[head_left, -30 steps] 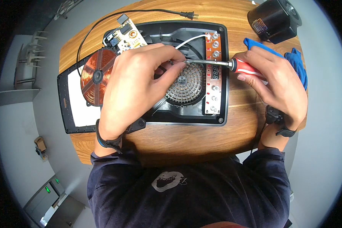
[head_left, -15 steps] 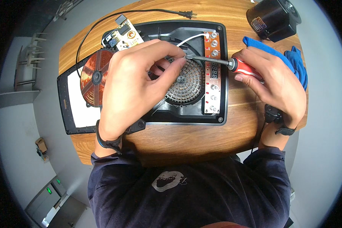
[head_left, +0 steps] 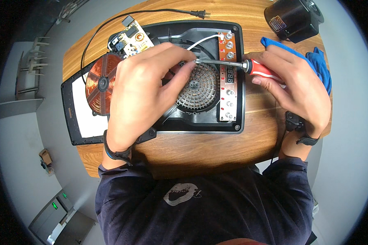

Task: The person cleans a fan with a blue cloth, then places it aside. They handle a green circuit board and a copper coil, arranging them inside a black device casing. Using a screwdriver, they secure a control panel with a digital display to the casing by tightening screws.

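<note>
My right hand point(head_left: 296, 81) is wrapped round the red-and-white handle of a screwdriver point(head_left: 263, 71). The shaft points left, level above the opened black housing point(head_left: 192, 127) of what looks like an induction cooker. Where the shaft ends, thumb and forefinger of my left hand point(head_left: 141, 79) are pinched together; a tiny thing seems to be at the tip, too small to name. Below lies a round grey fan grille point(head_left: 198, 92). The shaft crosses over a control board point(head_left: 228, 83) with a display and several buttons. A white cable point(head_left: 206, 41) runs to that board.
A copper coil point(head_left: 99, 85) rests on the white-and-black panel point(head_left: 86, 122) at the left. Behind my left hand a circuit board point(head_left: 135, 41) stands tilted. A power plug point(head_left: 200, 14) lies at the back. A black canister point(head_left: 292, 20) and a blue cloth point(head_left: 321, 67) are at the right.
Both hands and the screwdriver tip have shifted very slightly left. My grip on the screwdriver and the left pinch look the same.
</note>
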{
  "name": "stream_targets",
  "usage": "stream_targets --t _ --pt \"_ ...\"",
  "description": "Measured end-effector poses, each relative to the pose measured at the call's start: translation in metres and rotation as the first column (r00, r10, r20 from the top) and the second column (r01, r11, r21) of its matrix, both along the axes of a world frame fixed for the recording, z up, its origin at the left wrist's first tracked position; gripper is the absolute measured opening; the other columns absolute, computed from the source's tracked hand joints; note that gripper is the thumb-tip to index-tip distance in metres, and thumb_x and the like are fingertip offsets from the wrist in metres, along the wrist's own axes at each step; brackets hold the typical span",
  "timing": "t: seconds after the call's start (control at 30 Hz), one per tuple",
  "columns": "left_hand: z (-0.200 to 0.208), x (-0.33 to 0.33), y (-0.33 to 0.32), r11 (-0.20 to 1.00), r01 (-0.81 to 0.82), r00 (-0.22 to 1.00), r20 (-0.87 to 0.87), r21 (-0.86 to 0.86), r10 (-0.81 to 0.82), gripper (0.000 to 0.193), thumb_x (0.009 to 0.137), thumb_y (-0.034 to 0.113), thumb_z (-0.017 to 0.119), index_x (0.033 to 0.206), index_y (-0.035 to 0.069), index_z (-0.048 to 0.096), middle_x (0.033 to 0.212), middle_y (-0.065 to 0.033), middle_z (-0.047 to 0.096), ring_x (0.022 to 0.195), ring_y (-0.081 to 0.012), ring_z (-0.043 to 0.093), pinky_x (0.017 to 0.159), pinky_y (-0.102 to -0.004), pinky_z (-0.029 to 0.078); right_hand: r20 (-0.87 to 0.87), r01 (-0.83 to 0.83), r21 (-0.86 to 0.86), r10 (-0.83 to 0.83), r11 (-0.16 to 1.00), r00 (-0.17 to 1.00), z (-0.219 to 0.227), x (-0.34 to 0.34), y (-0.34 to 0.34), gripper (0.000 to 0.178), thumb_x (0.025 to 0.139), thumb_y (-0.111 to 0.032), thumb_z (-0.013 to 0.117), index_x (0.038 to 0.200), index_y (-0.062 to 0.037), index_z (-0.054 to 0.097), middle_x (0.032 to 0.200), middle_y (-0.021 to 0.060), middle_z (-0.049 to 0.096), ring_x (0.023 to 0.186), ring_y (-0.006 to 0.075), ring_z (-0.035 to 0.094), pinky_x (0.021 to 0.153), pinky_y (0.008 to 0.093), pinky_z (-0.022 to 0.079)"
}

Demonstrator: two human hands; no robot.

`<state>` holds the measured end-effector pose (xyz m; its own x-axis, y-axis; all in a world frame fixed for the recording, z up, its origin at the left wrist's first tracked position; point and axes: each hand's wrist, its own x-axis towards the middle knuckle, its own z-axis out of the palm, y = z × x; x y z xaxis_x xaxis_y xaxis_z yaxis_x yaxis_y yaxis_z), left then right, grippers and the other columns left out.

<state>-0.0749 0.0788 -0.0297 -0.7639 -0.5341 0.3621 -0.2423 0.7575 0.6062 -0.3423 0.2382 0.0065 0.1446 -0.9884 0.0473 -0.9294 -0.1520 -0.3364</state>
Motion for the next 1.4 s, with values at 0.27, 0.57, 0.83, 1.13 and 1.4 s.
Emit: stream_targets --t 0.27,0.57,0.83,1.13,1.4 --pt "-0.001 0.004 -0.004 0.999 -0.036 0.989 0.145 -0.004 0.036 0.024 0.098 0.006 0.086 0.122 0.001 0.084 0.108 -0.0135 0.084 0.083 -0.0215 0.080 0.075 -0.0330 0.062 0.161 0.026 -0.087 -0.011 0.996 0.987 -0.005 -0.002 0.001 0.037 0.093 -0.004 0.086 0.126 0.0003 0.070 0.114 0.0176 0.075 0.103 0.0366 0.077 0.092 0.0418 0.062" --pt "-0.009 0.010 -0.008 0.996 -0.020 0.994 0.109 -0.082 0.029 0.038 0.099 0.015 0.087 0.135 0.004 0.082 0.128 -0.0164 0.084 0.101 -0.0292 0.083 0.084 -0.0385 0.065 0.150 0.129 -0.084 -0.116 0.988 0.982 0.004 -0.013 0.011 0.037 0.093 0.001 0.082 0.128 0.0003 0.070 0.110 0.0150 0.076 0.099 0.0302 0.077 0.089 0.0383 0.062" --pt "-0.012 0.021 0.000 0.992 0.076 0.987 0.151 -0.104 -0.059 0.042 0.104 0.026 0.083 0.141 0.008 0.079 0.134 -0.0162 0.081 0.117 -0.0395 0.078 0.100 -0.0478 0.061 0.093 0.266 0.008 -0.266 0.964 0.960 0.012 -0.017 0.018 0.036 0.095 -0.005 0.085 0.129 -0.0011 0.071 0.112 0.0174 0.076 0.099 0.0342 0.077 0.088 0.0405 0.062" --pt "-0.018 0.014 -0.007 0.997 0.064 0.997 0.036 -0.041 -0.063 0.028 0.103 0.017 0.081 0.128 0.004 0.079 0.105 -0.0174 0.081 0.093 -0.0376 0.079 0.082 -0.0472 0.061 0.146 0.131 0.037 -0.135 0.991 0.980 0.017 0.008 0.013 0.037 0.092 -0.006 0.084 0.127 -0.0003 0.073 0.113 0.0152 0.076 0.101 0.0352 0.075 0.090 0.0406 0.060" --pt "-0.007 0.011 -0.008 0.996 0.088 0.994 0.061 -0.011 -0.087 0.013 0.104 0.015 0.078 0.112 0.005 0.076 0.096 -0.0180 0.077 0.089 -0.0424 0.076 0.076 -0.0480 0.059 0.145 0.057 0.038 -0.062 0.998 0.987 0.020 0.010 0.009 0.039 0.090 -0.003 0.083 0.127 0.0015 0.073 0.116 0.0165 0.077 0.105 0.0364 0.075 0.092 0.0415 0.060"
